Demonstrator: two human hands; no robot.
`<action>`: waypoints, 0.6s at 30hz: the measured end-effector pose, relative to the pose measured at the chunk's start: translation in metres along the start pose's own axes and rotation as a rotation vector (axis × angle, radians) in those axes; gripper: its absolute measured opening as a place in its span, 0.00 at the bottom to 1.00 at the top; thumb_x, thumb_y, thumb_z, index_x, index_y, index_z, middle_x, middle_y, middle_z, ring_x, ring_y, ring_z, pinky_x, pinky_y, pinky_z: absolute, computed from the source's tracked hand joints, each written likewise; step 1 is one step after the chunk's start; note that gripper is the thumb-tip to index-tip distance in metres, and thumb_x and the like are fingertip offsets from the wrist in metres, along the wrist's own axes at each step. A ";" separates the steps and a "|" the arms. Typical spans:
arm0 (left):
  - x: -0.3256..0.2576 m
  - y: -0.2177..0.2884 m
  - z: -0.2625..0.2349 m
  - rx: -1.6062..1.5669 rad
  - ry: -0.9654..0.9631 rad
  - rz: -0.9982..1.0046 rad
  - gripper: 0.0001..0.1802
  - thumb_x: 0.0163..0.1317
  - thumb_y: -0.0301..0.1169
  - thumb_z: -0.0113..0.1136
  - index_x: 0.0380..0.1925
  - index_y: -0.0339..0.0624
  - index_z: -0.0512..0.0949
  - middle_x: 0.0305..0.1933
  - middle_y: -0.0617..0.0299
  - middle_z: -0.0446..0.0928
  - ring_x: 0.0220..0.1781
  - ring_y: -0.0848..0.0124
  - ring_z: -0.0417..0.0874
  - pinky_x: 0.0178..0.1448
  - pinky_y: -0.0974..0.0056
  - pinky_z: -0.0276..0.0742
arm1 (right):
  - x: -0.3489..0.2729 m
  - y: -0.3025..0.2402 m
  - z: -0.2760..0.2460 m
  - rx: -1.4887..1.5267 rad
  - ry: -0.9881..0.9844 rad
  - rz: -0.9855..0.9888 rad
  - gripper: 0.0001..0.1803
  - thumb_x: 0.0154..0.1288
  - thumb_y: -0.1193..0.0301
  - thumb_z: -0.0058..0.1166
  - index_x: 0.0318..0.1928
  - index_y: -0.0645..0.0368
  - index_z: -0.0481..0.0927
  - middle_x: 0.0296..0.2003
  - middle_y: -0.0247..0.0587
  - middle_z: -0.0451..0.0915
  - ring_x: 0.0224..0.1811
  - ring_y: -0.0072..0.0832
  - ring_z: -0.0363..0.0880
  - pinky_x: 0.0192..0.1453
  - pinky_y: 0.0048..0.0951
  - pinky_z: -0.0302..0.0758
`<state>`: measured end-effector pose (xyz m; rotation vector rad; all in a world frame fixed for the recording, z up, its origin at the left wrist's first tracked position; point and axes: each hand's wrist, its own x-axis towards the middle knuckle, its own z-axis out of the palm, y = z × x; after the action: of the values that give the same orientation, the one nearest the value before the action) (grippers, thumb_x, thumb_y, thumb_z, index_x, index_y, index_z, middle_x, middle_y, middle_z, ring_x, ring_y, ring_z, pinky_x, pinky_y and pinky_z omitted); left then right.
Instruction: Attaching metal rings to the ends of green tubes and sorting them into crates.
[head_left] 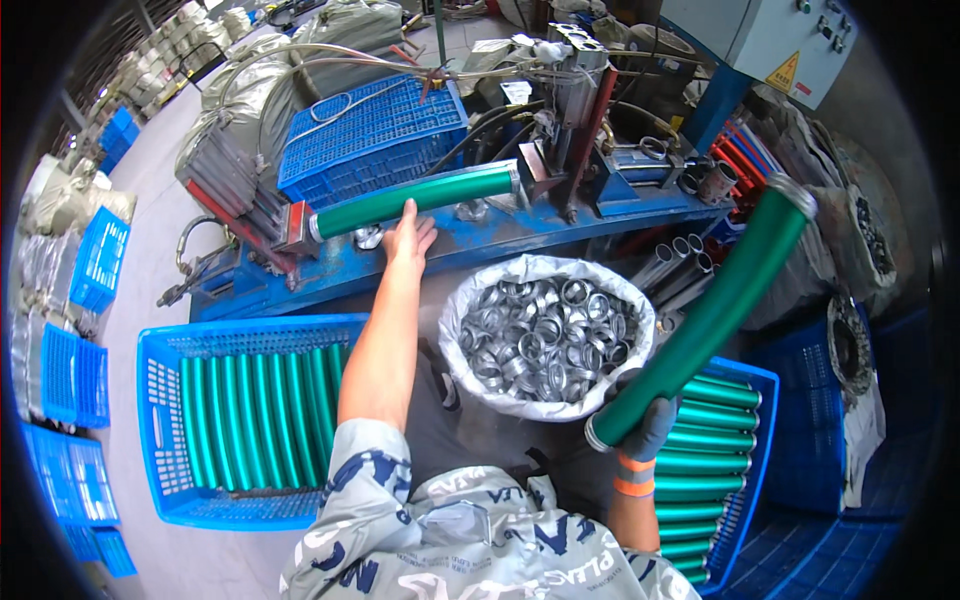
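A green tube (420, 198) with metal ends lies across the blue bench machine (470, 232), between its left and right end fixtures. My bare left hand (407, 240) is at this tube's near side, with one fingertip against it and the fingers apart. In my gloved right hand (648, 428), closed around its lower part, a second green tube (715, 310) slants up and to the right. This tube has a metal ring at each end. Between my arms stands a white-lined round container (462, 370), full of loose metal rings (545, 330).
Blue crates (165, 430) (765, 420) with rows of green tubes flank me. Bare metal tubes (680, 262) lie under the bench's right side. A control box (765, 45) stands at the far right, and hoses (340, 55) cross behind the machine. Another blue crate (375, 125) sits behind the bench.
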<state>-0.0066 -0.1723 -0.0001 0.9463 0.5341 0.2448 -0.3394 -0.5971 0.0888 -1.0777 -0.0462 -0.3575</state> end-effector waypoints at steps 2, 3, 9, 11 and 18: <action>-0.039 -0.009 -0.018 0.107 -0.073 0.091 0.40 0.78 0.45 0.76 0.76 0.29 0.71 0.66 0.39 0.86 0.65 0.47 0.93 0.63 0.49 0.92 | -0.008 0.008 -0.020 -0.040 0.057 0.074 0.41 0.75 0.41 0.72 0.68 0.63 0.78 0.46 0.46 0.87 0.42 0.36 0.89 0.46 0.37 0.88; -0.067 -0.015 -0.025 0.174 -0.104 0.135 0.37 0.79 0.43 0.75 0.75 0.29 0.71 0.65 0.39 0.87 0.63 0.51 0.94 0.60 0.53 0.94 | -0.013 0.012 -0.032 -0.079 0.107 0.147 0.41 0.75 0.43 0.74 0.70 0.63 0.77 0.47 0.46 0.87 0.43 0.34 0.90 0.46 0.36 0.88; -0.140 -0.036 -0.163 0.719 -0.112 0.433 0.24 0.77 0.32 0.76 0.65 0.29 0.81 0.56 0.46 0.90 0.52 0.63 0.95 0.59 0.60 0.91 | -0.020 0.046 -0.062 -0.080 0.259 0.343 0.27 0.83 0.52 0.67 0.65 0.62 0.81 0.49 0.49 0.91 0.40 0.37 0.93 0.45 0.39 0.91; -0.149 -0.039 -0.175 0.696 -0.077 0.463 0.22 0.77 0.29 0.75 0.64 0.29 0.82 0.56 0.47 0.90 0.54 0.64 0.93 0.61 0.59 0.91 | -0.023 0.043 -0.067 -0.130 0.283 0.403 0.25 0.84 0.56 0.66 0.66 0.63 0.82 0.51 0.48 0.91 0.43 0.35 0.93 0.46 0.37 0.91; -0.146 -0.047 -0.168 0.613 -0.080 0.416 0.22 0.77 0.29 0.75 0.64 0.28 0.82 0.57 0.47 0.90 0.53 0.63 0.94 0.60 0.59 0.92 | -0.068 -0.020 -0.191 -0.010 0.477 0.061 0.32 0.79 0.56 0.66 0.73 0.63 0.77 0.56 0.53 0.90 0.50 0.43 0.93 0.55 0.45 0.92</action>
<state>-0.2213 -0.1432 -0.0693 1.6599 0.3330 0.4271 -0.4355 -0.7537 0.0002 -0.9780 0.4124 -0.5515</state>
